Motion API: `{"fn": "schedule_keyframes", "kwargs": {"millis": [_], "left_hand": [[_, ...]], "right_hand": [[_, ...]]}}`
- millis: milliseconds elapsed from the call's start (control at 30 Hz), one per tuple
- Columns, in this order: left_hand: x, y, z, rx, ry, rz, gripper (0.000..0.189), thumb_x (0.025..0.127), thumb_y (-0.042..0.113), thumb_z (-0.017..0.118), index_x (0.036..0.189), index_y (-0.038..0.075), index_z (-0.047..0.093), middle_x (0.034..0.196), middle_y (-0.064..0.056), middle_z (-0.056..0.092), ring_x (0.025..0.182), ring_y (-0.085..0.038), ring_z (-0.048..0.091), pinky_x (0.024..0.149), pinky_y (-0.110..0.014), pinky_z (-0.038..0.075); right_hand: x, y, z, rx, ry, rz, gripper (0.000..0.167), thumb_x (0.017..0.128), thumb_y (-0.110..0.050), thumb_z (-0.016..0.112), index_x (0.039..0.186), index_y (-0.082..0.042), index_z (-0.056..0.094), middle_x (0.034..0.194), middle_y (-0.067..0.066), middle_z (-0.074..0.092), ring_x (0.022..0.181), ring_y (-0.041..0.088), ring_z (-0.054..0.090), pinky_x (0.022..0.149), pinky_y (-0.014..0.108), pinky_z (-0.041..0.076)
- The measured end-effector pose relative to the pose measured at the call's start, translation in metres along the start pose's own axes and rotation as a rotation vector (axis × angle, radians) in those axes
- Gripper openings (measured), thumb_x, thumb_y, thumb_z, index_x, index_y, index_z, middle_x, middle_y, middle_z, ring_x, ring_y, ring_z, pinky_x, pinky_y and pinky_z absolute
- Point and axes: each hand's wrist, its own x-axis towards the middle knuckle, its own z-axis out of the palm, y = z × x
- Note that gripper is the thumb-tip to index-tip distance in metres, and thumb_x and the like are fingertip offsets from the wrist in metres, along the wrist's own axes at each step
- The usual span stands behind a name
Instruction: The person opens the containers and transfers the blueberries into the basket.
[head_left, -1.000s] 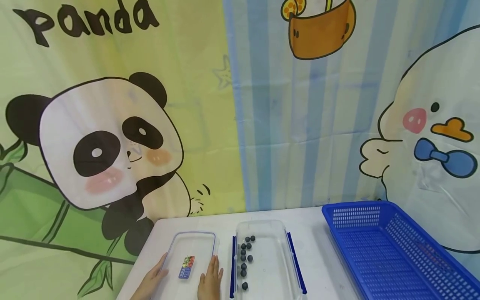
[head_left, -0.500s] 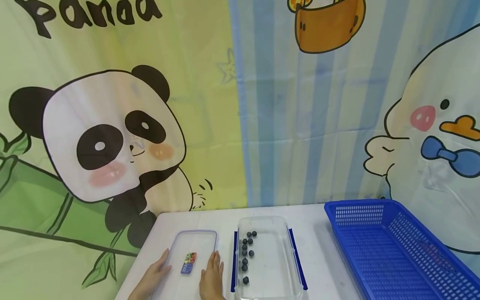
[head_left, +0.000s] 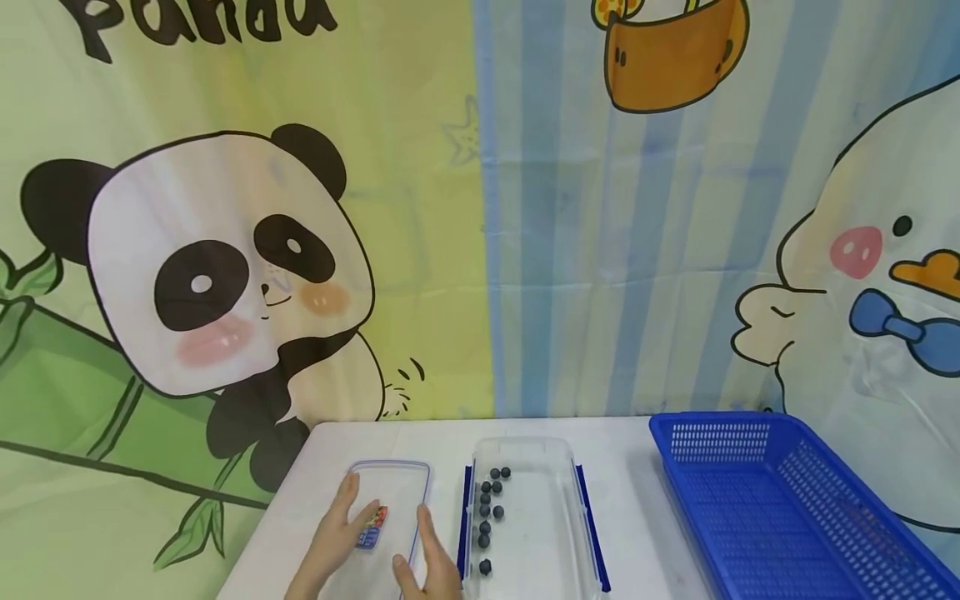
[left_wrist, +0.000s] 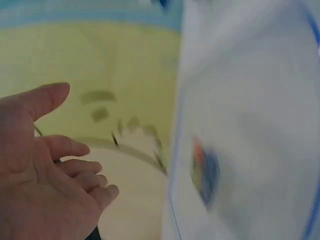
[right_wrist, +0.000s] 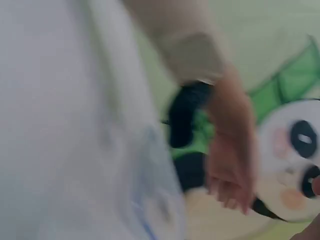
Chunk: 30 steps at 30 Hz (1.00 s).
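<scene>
Hovering over the lid [head_left: 395,492] at nine o'clock, left hand [head_left: 330,535] has thumb and fingers apart. Right hand [head_left: 433,567], likewise apart, is at four o'clock.

Place: a cartoon-decorated work spot; whether home, playroom or studio cannot be told.
Backdrop: a creased printed sheet [head_left: 555,333] across the far side, yellow-green at left, blue-striped at right.
Drawings: a panda [head_left: 180,208] at left under its lettered name [head_left: 198,21], an orange cup [head_left: 671,67] higher up, a white bird [head_left: 885,358] at right.
Worktop [head_left: 626,475]: white, its far edge just before the sheet.
Wares: household-style plastic, a clear blue-edged piece [head_left: 393,487] with a label [head_left: 373,529], a clear box [head_left: 543,517], a blue basket [head_left: 720,437] at right.
</scene>
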Motion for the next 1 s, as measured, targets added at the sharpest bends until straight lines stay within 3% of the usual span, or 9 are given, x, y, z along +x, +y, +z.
{"fn": "schedule_keyframes", "kwargs": {"millis": [100,167,233,333,400,567,733,867,1000], "left_hand": [[-0.007,0.038,0.024,-0.069,0.022,0.118,0.074,0.091,0.039,0.054,0.143,-0.004,0.022,0.149,-0.024,0.010,0.134,-0.043,0.012,0.106,-0.059,0.014],[-0.011,0.055,0.042,-0.107,0.018,0.168,0.070,0.091,0.038,0.055,0.143,0.001,0.026,0.149,-0.021,0.015,0.134,-0.041,0.016,0.106,-0.058,0.016],[-0.015,0.068,0.060,-0.141,0.014,0.179,0.066,0.090,0.036,0.056,0.143,0.005,0.031,0.149,-0.019,0.019,0.134,-0.040,0.020,0.105,-0.058,0.019],[-0.017,0.074,0.087,-0.197,-0.006,0.134,0.067,0.089,0.039,0.057,0.144,0.009,0.032,0.149,-0.020,0.021,0.133,-0.042,0.020,0.104,-0.062,0.019],[-0.017,0.075,0.102,-0.249,-0.012,0.074,0.070,0.088,0.041,0.058,0.145,0.011,0.029,0.149,-0.020,0.021,0.133,-0.043,0.019,0.103,-0.064,0.019],[-0.012,0.071,0.133,-0.434,-0.010,-0.033,0.072,0.089,0.037,0.058,0.147,0.011,0.024,0.149,-0.020,0.018,0.134,-0.043,0.015,0.105,-0.061,0.016],[-0.010,0.072,0.150,-0.638,-0.044,-0.072,0.066,0.092,0.026,0.056,0.146,0.008,0.023,0.150,-0.017,0.015,0.136,-0.038,0.010,0.108,-0.055,0.011],[-0.010,0.076,0.155,-0.680,-0.050,-0.112,0.064,0.092,0.028,0.055,0.146,0.011,0.024,0.151,-0.013,0.015,0.137,-0.035,0.009,0.108,-0.054,0.009],[-0.010,0.078,0.156,-0.675,-0.035,-0.094,0.061,0.092,0.023,0.054,0.145,0.010,0.026,0.151,-0.012,0.016,0.137,-0.033,0.010,0.109,-0.052,0.008]], "right_hand": [[0.006,-0.009,-0.050,-0.049,0.174,-0.053,0.061,0.087,-0.011,0.061,0.141,-0.006,0.035,0.146,0.010,0.033,0.130,0.025,0.034,0.105,0.030,0.030],[0.013,0.003,-0.086,-0.113,0.296,-0.027,0.062,0.086,-0.007,0.061,0.142,-0.010,0.034,0.147,0.005,0.030,0.133,0.023,0.030,0.108,0.031,0.025],[0.020,0.021,-0.123,-0.165,0.354,0.061,0.059,0.088,-0.006,0.059,0.141,-0.007,0.035,0.148,0.008,0.029,0.133,0.029,0.028,0.110,0.038,0.023],[0.026,0.052,-0.166,-0.169,0.305,0.238,0.054,0.091,-0.010,0.056,0.140,0.001,0.035,0.145,0.020,0.030,0.132,0.038,0.026,0.106,0.054,0.023],[0.027,0.066,-0.182,-0.108,0.222,0.330,0.053,0.093,-0.016,0.054,0.139,0.004,0.034,0.143,0.026,0.029,0.131,0.042,0.025,0.105,0.055,0.024],[0.023,0.089,-0.191,0.065,0.097,0.389,0.060,0.095,-0.030,0.051,0.140,0.005,0.031,0.142,0.028,0.028,0.130,0.040,0.027,0.103,0.052,0.028],[0.020,0.096,-0.189,0.065,0.093,0.350,0.061,0.094,-0.030,0.051,0.140,0.004,0.029,0.142,0.026,0.027,0.130,0.039,0.026,0.104,0.050,0.026],[0.019,0.095,-0.191,0.040,0.114,0.338,0.058,0.095,-0.028,0.050,0.140,0.003,0.030,0.142,0.023,0.028,0.130,0.038,0.027,0.105,0.050,0.025],[0.019,0.095,-0.193,0.034,0.111,0.338,0.057,0.095,-0.027,0.050,0.140,0.002,0.031,0.143,0.021,0.029,0.130,0.037,0.029,0.105,0.048,0.026]]}}
